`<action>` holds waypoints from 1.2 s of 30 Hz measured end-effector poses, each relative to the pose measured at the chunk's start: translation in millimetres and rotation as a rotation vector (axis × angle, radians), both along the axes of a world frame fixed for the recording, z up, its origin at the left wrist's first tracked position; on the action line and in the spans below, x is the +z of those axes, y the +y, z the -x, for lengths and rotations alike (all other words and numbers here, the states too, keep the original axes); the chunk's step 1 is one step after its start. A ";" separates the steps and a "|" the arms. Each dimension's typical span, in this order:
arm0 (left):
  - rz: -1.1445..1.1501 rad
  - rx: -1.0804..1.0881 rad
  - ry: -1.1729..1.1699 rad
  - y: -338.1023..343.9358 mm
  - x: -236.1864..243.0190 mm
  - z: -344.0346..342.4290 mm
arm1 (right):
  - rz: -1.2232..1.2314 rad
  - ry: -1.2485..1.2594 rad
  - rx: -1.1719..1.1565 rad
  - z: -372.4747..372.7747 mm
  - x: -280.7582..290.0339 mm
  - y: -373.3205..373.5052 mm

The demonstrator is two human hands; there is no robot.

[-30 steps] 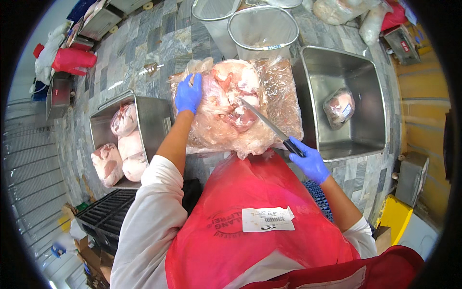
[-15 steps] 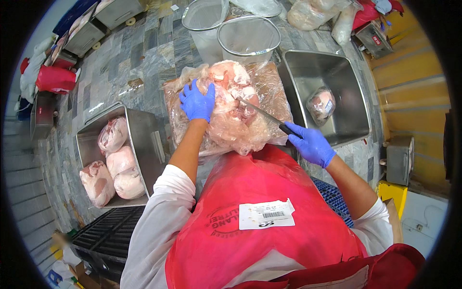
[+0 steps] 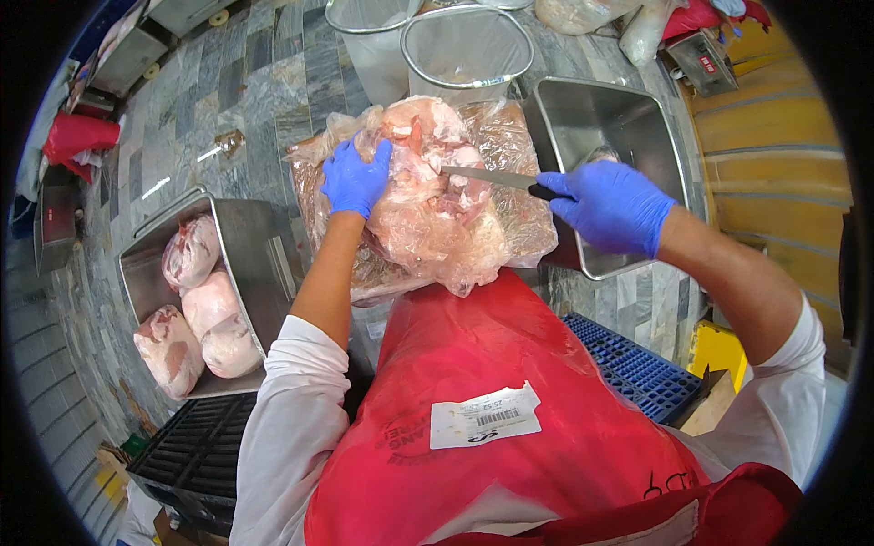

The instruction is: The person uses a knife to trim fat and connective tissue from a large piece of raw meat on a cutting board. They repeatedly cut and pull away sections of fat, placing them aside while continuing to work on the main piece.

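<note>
Meat (image 3: 424,193) looks opened but undivided, left hand (image 3: 356,180) spread on it, right hand (image 3: 615,207) clamped round a knife (image 3: 496,177).

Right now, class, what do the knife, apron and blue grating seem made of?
Knife: smooth metal, probably steel by its grey sheen; black handle, perhaps plastic.
Apron: glossy, likely plastic, given highlights and creases.
Blue grating: probably moulded plastic, from even colour and regular openings.

Wears blue gloves (image 3: 355,177), loose white sleeves (image 3: 296,391) bunched up, shiny red apron (image 3: 496,355) with dark print (image 3: 405,438), white barcode label (image 3: 485,418).
</note>
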State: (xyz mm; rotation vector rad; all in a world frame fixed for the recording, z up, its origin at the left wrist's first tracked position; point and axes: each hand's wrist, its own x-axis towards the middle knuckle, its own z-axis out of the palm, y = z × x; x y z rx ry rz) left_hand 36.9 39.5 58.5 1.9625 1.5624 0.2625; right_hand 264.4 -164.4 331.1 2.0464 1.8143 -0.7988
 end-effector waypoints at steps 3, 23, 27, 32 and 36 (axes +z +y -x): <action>-0.034 -0.017 -0.021 -0.7 -9.1 -1.8 | 0.092 0.004 0.005 -5.8 -0.9 26.2; -0.110 0.068 -0.200 -1.1 -4.9 2.3 | -0.755 0.654 -0.832 117.4 -313.5 -150.3; -0.091 0.110 -0.112 -17.8 26.4 -9.6 | -0.761 0.843 -0.984 144.2 -336.3 -145.8; -0.131 0.090 -0.043 -16.6 20.7 -7.9 | -0.795 1.007 -1.121 167.0 -362.4 -145.9; -0.141 0.090 -0.070 -14.0 16.2 -10.5 | -0.730 1.246 -1.259 169.9 -358.8 -138.1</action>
